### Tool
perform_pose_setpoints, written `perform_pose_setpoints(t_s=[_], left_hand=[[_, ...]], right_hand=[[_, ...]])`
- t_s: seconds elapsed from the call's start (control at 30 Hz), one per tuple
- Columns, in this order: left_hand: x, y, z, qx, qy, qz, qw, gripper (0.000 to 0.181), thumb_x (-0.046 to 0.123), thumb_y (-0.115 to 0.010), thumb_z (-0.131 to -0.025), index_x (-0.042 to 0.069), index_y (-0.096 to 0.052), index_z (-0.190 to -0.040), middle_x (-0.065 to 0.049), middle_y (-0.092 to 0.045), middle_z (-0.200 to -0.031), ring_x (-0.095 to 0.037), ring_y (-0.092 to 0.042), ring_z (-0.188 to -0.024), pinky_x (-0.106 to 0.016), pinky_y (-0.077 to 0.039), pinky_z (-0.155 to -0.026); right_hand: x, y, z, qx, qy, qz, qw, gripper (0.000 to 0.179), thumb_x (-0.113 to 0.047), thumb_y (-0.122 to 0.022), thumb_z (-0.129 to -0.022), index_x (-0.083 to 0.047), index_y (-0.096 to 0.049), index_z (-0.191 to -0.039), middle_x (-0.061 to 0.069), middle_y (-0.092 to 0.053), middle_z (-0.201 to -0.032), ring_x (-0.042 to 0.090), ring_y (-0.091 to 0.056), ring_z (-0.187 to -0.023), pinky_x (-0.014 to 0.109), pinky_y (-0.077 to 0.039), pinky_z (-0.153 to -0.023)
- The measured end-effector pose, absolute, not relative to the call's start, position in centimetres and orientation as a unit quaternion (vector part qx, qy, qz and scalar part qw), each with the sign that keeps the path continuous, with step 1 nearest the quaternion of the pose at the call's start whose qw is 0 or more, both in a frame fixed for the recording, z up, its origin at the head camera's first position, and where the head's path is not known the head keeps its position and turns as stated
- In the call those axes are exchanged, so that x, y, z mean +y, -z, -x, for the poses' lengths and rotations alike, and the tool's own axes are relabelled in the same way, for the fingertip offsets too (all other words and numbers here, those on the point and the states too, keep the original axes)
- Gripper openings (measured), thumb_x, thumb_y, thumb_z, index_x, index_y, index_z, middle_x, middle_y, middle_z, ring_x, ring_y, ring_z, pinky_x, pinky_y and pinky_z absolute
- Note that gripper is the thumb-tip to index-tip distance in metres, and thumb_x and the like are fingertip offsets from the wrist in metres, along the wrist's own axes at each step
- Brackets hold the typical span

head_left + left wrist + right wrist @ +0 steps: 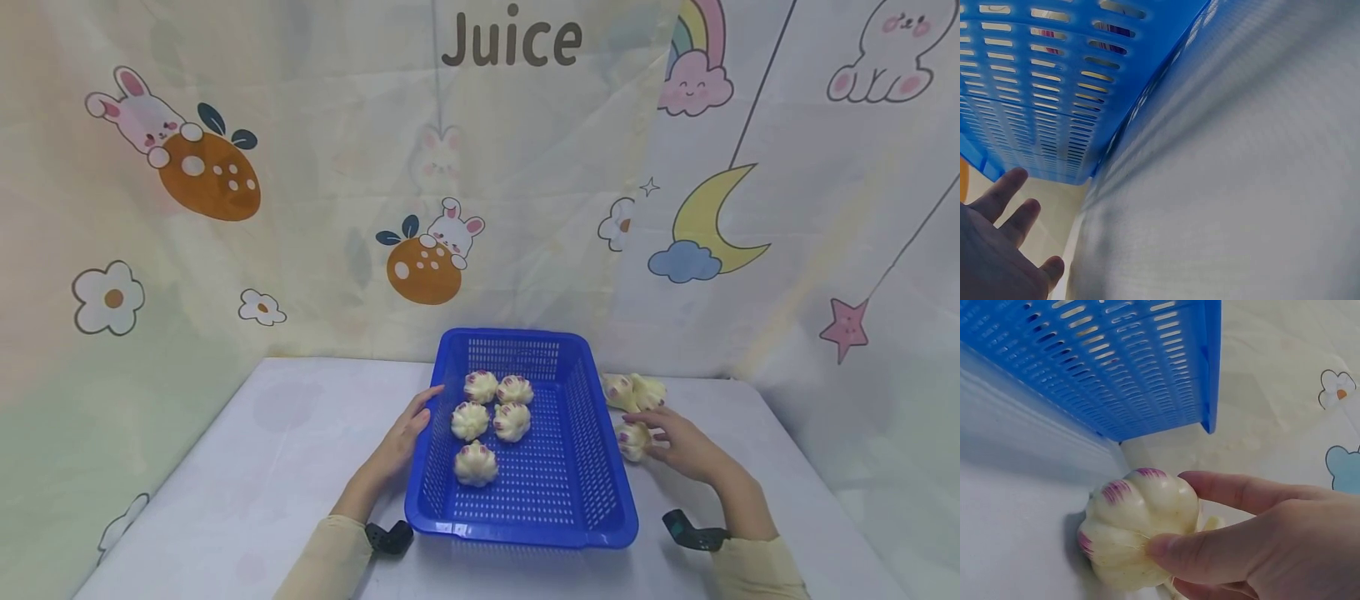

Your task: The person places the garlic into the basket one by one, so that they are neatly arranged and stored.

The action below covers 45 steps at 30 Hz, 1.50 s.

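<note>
While the left hand (401, 435) lays relaxed, extended fingers against the left side of the blue basket (521, 536), the right hand (688, 448) pinches a garlic bulb (632, 442) between thumb and fingers, just beside the basket's right side. Beyond that bulb, more garlic (649, 393) lies near the same side, toward the basket's far end. Five bulbs (512, 422) sit inside the basket, gathered toward its left, the nearest to me set apart. Behind the basket I see a cloth (525, 167) printed with rabbits; beneath the basket, a white table (300, 450).
</note>
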<state>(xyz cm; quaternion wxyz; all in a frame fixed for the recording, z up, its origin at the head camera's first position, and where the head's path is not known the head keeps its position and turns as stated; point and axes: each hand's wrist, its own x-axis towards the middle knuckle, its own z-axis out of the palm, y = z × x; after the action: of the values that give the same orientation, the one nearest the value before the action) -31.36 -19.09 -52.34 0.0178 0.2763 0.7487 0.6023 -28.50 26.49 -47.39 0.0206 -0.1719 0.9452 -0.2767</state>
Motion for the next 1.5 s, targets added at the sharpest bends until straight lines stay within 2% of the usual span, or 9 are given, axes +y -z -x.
perform_pose_setpoints(t_s=[0.1, 0.33, 0.5, 0.9, 1.1, 1.5], left_hand=[[-19.07, 52.22, 31.27, 0.751, -0.601, -0.274, 0.017, 0.047, 0.02, -0.025, -0.102, 0.016, -0.026, -0.149, -0.025, -0.025, -0.151, -0.048, -0.037, -0.131, -0.051, -0.037, -0.101], [-18.95, 51.92, 31.01, 0.746, -0.608, -0.271, 0.023, 0.047, 0.019, -0.025, -0.102, 0.014, -0.025, -0.149, -0.027, -0.025, -0.151, -0.049, -0.037, -0.13, -0.05, -0.038, -0.1], [-18.92, 51.9, 30.96, 0.748, -0.606, -0.27, 0.023, 0.047, 0.02, -0.025, -0.102, 0.015, -0.025, -0.149, -0.026, -0.025, -0.151, -0.049, -0.037, -0.131, -0.052, -0.037, -0.101], [-18.97, 52.22, 31.23, 0.75, -0.603, -0.27, 0.025, 0.047, 0.02, -0.024, -0.102, 0.016, -0.024, -0.149, -0.025, -0.025, -0.152, -0.047, -0.038, -0.131, -0.051, -0.038, -0.101], [-19.02, 52.1, 31.2, 0.749, -0.605, -0.269, 0.028, 0.047, 0.021, -0.024, -0.102, 0.016, -0.024, -0.149, -0.025, -0.025, -0.151, -0.048, -0.039, -0.13, -0.055, -0.039, -0.1], [-19.0, 51.97, 31.16, 0.75, -0.603, -0.269, 0.029, 0.047, 0.021, -0.024, -0.102, 0.017, -0.024, -0.149, -0.026, -0.025, -0.151, -0.048, -0.04, -0.13, -0.057, -0.04, -0.1]], right_hand=[[26.55, 47.22, 28.42, 0.944, 0.279, 0.173, 0.021, 0.041, 0.003, -0.064, -0.083, -0.004, -0.059, -0.123, 0.025, -0.053, -0.126, 0.047, -0.049, -0.119, 0.05, -0.05, -0.089], [26.48, 47.18, 28.36, 0.948, 0.277, 0.152, 0.034, 0.039, -0.004, -0.07, -0.081, -0.01, -0.062, -0.118, 0.02, -0.054, -0.121, 0.041, -0.054, -0.112, 0.053, -0.048, -0.09], [26.41, 47.25, 28.37, 0.952, 0.274, 0.133, 0.045, 0.039, -0.007, -0.071, -0.082, -0.012, -0.061, -0.119, 0.02, -0.053, -0.123, 0.04, -0.054, -0.114, 0.053, -0.047, -0.091], [26.61, 47.45, 28.41, 0.941, 0.299, 0.145, 0.068, 0.043, -0.009, -0.067, -0.085, -0.005, -0.054, -0.126, 0.02, -0.057, -0.127, 0.046, -0.053, -0.117, 0.054, -0.047, -0.092], [26.42, 47.43, 28.45, 0.944, 0.291, 0.14, 0.07, 0.047, -0.01, -0.066, -0.086, -0.005, -0.052, -0.131, 0.022, -0.056, -0.129, 0.046, -0.052, -0.118, 0.054, -0.047, -0.092], [26.39, 47.64, 28.47, 0.944, 0.292, 0.134, 0.071, 0.047, -0.011, -0.067, -0.086, -0.006, -0.054, -0.131, 0.024, -0.055, -0.13, 0.046, -0.055, -0.115, 0.052, -0.049, -0.09]])
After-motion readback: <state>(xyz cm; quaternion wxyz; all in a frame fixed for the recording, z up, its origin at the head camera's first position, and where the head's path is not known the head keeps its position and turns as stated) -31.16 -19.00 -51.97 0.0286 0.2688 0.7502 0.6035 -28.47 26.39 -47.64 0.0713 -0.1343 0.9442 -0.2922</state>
